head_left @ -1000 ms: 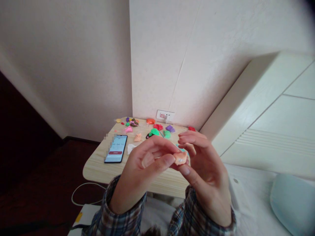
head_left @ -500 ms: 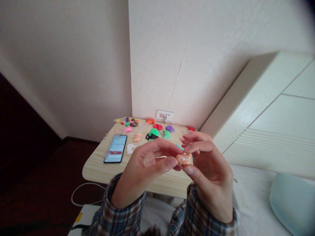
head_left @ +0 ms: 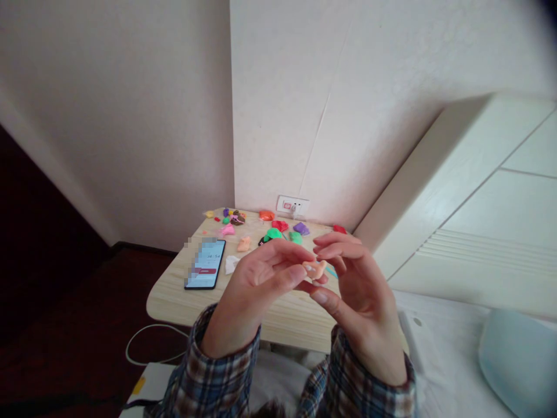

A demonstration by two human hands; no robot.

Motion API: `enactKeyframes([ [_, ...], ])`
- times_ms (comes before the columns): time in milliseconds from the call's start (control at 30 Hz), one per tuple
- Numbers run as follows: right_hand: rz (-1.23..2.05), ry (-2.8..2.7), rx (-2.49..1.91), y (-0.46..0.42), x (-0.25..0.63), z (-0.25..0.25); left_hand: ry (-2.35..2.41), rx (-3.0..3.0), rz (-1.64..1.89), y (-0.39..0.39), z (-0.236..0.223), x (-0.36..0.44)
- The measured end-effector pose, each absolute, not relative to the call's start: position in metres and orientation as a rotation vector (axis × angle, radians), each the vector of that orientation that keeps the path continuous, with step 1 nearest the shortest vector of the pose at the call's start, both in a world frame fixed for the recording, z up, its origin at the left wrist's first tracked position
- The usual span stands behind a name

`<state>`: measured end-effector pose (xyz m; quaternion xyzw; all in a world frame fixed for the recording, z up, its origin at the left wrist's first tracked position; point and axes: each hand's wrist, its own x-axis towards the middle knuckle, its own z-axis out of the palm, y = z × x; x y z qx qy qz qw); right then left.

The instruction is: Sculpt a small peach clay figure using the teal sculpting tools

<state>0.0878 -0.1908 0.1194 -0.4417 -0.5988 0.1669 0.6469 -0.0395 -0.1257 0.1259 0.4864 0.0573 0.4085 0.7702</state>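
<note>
A small peach-coloured lump of modelling clay (head_left: 315,269) with white marks on its face is held up above the table. My left hand (head_left: 272,278) pinches it from the left between thumb and fingers. Around its right side curves my right hand (head_left: 363,284), its thumb apart below the lump and its fingertips close above; whether they touch it I cannot tell. Beyond the hands, a green and black clay shape (head_left: 272,234) is partly hidden by my left hand. A light blue stick (head_left: 331,271) shows behind the lump.
The wooden table (head_left: 183,305) carries a phone (head_left: 206,266), a white scrap (head_left: 231,265), a peach clay packet (head_left: 244,244) and several coloured clay pieces along the back. A socket (head_left: 293,205) is on the wall. A bed (head_left: 444,348) stands at the right, a white cable (head_left: 143,331) at the lower left.
The peach clay lump has turned and shifted slightly left and up. My right hand has moved a little left, and its thumb has come away from the lump.
</note>
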Motion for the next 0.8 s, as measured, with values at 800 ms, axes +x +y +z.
enactKeyframes([
  [800,0.269,-1.216,-1.310,-0.180,0.089,0.110,0.314,1.197,0.973,-0.125,0.121,-0.034],
])
